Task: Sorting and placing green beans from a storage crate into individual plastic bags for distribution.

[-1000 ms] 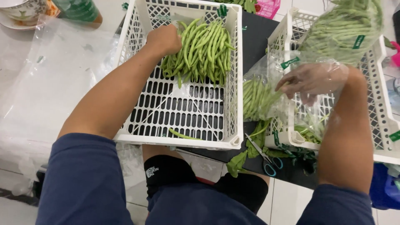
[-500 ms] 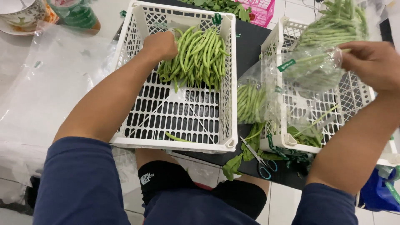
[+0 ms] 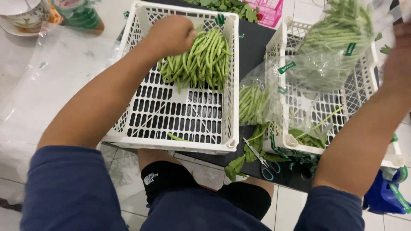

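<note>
- Since the earlier frame, right hand (image 3: 398, 51) has gone further right and up; it now sits at the far right edge, motion-blurred and partly cut off by the frame. Left hand (image 3: 171, 34) has stayed on the bean pile.
- Left hand: knuckles up, fingers curled down onto the far left end of the loose green beans (image 3: 201, 60). Fingers appear closed around some pods, but the fingertips are hidden beneath the hand, so the grip on them cannot be confirmed.
- Loose green beans: heaped in the far half of the left white crate (image 3: 128, 132), pods running roughly near-to-far. Near half of that crate bare except for one stray pod (image 3: 177, 137) by the near wall.
- Right hand: too blurred to tell whether the fingers are spread or pinching. It is next to the top of the clear plastic bag (image 3: 325, 55), which hangs over the right white crate (image 3: 278, 145); contact cannot be confirmed.
- Clear plastic bag: packed with green beans, green tape strips on it, raised above the crate.
- Second bag of beans (image 3: 252, 102) lies between the two crates, against the right crate's left wall.
- Scissors (image 3: 262, 161), blue handles, lie on the dark surface near the right crate's near left corner, among loose green leaves (image 3: 239, 164).
- Far left: cup on saucer (image 3: 23, 15). Far centre: pink basket (image 3: 269, 8).
</note>
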